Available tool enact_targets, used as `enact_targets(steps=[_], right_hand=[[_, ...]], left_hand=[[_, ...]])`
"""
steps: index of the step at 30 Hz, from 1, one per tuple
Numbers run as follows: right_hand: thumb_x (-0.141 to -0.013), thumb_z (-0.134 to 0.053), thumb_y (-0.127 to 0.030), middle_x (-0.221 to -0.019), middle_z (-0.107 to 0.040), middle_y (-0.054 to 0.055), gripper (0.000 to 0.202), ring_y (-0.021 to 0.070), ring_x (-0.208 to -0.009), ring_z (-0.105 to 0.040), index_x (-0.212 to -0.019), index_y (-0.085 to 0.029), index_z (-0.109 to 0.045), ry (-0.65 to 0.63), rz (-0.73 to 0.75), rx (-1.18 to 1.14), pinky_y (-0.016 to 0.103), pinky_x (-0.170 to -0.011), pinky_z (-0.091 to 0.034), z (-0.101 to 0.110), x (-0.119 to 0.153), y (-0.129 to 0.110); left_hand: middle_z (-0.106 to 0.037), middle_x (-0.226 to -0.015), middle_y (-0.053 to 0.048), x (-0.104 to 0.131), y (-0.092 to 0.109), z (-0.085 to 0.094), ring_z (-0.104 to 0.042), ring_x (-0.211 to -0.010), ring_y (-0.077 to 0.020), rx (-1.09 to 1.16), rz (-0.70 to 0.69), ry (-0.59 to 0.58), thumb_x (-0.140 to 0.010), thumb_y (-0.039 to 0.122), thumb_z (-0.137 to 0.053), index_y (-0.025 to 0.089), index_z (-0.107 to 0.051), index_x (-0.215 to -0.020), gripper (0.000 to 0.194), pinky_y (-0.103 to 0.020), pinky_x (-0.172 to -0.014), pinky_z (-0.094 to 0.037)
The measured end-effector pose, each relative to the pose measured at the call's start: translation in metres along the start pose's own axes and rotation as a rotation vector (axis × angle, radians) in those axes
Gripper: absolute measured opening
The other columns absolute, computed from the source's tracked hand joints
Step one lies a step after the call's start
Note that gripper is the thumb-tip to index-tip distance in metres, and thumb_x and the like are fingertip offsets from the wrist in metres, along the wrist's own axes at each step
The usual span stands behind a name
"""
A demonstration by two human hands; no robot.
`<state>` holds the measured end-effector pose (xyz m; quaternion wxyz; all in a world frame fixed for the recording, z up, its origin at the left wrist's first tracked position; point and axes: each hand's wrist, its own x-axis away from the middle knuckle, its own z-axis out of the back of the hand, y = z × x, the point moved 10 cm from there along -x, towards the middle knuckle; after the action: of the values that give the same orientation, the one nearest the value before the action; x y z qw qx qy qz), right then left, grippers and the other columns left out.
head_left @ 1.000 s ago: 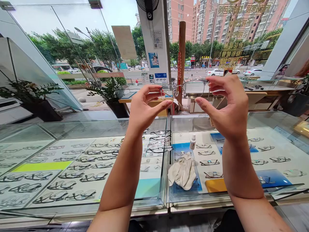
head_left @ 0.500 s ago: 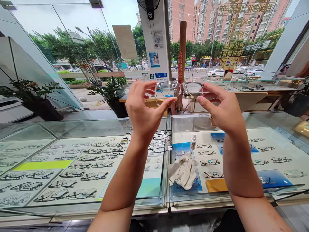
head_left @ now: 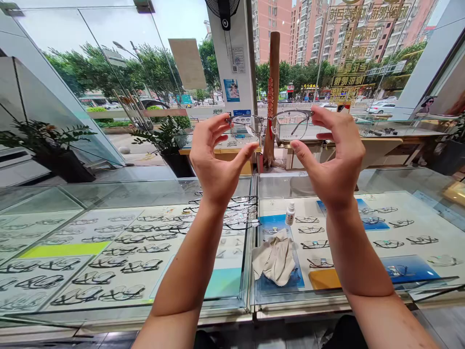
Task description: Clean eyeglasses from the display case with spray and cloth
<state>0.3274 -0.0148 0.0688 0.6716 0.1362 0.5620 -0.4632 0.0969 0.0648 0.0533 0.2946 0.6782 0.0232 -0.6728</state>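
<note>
Spectacles (head_left: pixel 141 265) are enclosed in glass display cases (head_left: pixel 218 305); above, eyeglasses (head_left: pixel 268 118) are held at both ends by left hand (head_left: pixel 214 162) and right hand (head_left: pixel 337 157), fingers (head_left: pixel 217 121) curled, thumbs spread away.

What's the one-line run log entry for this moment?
Left hand: holds eyeglasses at left end | Right hand: holds their right end | Rest: beige cloth, white bottle on glass display case

Room under glasses (head_left: pixel 269 118) — bottle (head_left: pixel 290 214) below
</note>
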Motion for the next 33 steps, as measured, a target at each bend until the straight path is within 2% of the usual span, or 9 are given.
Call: enact_targets(steps=[6, 12, 14, 17, 20, 22, 25, 29, 33], right_hand=[[-0.105, -0.062, -0.041, -0.158, -0.058, 0.008, 0.060, 0.0440, -0.151, -0.050, -0.163, -0.043, -0.047, 0.013, 0.019, -0.002, 0.069, -0.116, -0.056, 0.001, 0.003, -0.001], [-0.099, -0.070, -0.040, -0.148, -0.064, 0.008, 0.067, 0.0452, -0.145, -0.056, -0.162, -0.046, -0.049, 0.063, 0.017, 0.052, 0.069, -0.112, -0.060, 0.011, 0.005, -0.006], [-0.099, -0.069, -0.042, -0.148, -0.065, 0.007, 0.061, 0.0438, -0.144, -0.057, -0.159, -0.046, -0.054, 0.053, -0.001, 0.028, 0.067, -0.111, -0.061, 0.011, 0.005, -0.005], [-0.103, -0.063, -0.042, -0.146, -0.065, 0.007, 0.042, 0.0381, -0.139, -0.062, -0.145, -0.042, -0.066, 0.088, 0.008, -0.115, 0.060, -0.110, -0.062, 0.011, 0.004, -0.005], [-0.106, -0.059, -0.037, -0.133, -0.070, 0.007, 0.027, 0.0307, -0.128, -0.070, -0.128, -0.033, -0.074, 0.213, 0.052, -0.294, 0.053, -0.107, -0.064, 0.015, 0.004, 0.000], [-0.107, -0.059, -0.037, -0.123, -0.072, 0.006, 0.023, 0.0275, -0.121, -0.073, -0.120, -0.030, -0.076, 0.281, 0.056, -0.363, 0.050, -0.106, -0.064, 0.015, 0.004, 0.008], [-0.108, -0.060, -0.045, -0.112, -0.074, 0.004, 0.024, 0.0262, -0.114, -0.076, -0.114, -0.030, -0.077, 0.335, 0.062, -0.408, 0.048, -0.103, -0.065, 0.012, 0.003, 0.021], [-0.108, -0.062, -0.052, -0.114, -0.076, 0.001, 0.023, 0.0272, -0.117, -0.077, -0.114, -0.036, -0.077, 0.309, 0.033, -0.509, 0.047, -0.102, -0.065, 0.005, 0.000, 0.037], [-0.101, -0.072, -0.055, -0.113, -0.079, 0.000, 0.023, 0.0257, -0.111, -0.080, -0.110, -0.035, -0.077, 0.253, -0.064, -0.712, 0.044, -0.097, -0.067, -0.005, -0.005, 0.052]], left_hand=[[-0.071, -0.139, -0.011, -0.002, -0.003, -0.006, -0.070, -0.133, -0.0290, 0.059, 0.023, -0.060, -0.087, 0.062, -0.085, 0.033, -0.061, -0.142, 0.067, -0.040, -0.099, -0.066], [-0.072, -0.138, -0.011, -0.004, -0.004, -0.011, -0.071, -0.131, -0.0296, 0.143, 0.044, -0.090, -0.084, 0.061, -0.089, 0.032, -0.062, -0.139, 0.068, -0.044, -0.104, -0.064], [-0.071, -0.139, -0.011, -0.004, -0.006, -0.012, -0.070, -0.134, -0.0307, 0.142, 0.054, -0.096, -0.081, 0.063, -0.091, 0.033, -0.061, -0.141, 0.074, -0.045, -0.104, -0.064], [-0.067, -0.145, -0.010, -0.004, -0.009, -0.011, -0.065, -0.140, -0.0343, 0.148, 0.035, -0.077, -0.074, 0.063, -0.096, 0.036, -0.058, -0.144, 0.084, -0.047, -0.104, -0.064], [-0.063, -0.147, -0.008, -0.003, -0.007, -0.004, -0.063, -0.142, -0.0347, 0.142, -0.037, -0.005, -0.079, 0.061, -0.093, 0.039, -0.059, -0.144, 0.077, -0.049, -0.110, -0.061], [-0.062, -0.146, -0.008, -0.001, -0.004, 0.000, -0.062, -0.142, -0.0344, 0.115, -0.098, 0.039, -0.083, 0.058, -0.091, 0.039, -0.060, -0.144, 0.071, -0.050, -0.113, -0.059], [-0.062, -0.144, -0.009, 0.002, 0.003, 0.001, -0.059, -0.144, -0.0351, 0.061, -0.192, 0.052, -0.085, 0.057, -0.090, 0.037, -0.060, -0.147, 0.072, -0.050, -0.114, -0.057], [-0.064, -0.140, -0.010, 0.005, 0.012, 0.003, -0.062, -0.137, -0.0342, 0.009, -0.275, 0.070, -0.087, 0.057, -0.088, 0.034, -0.060, -0.147, 0.070, -0.050, -0.111, -0.058], [-0.064, -0.137, -0.010, 0.006, 0.015, 0.003, -0.065, -0.133, -0.0331, 0.027, -0.260, 0.062, -0.086, 0.058, -0.088, 0.035, -0.061, -0.146, 0.070, -0.048, -0.109, -0.059]])
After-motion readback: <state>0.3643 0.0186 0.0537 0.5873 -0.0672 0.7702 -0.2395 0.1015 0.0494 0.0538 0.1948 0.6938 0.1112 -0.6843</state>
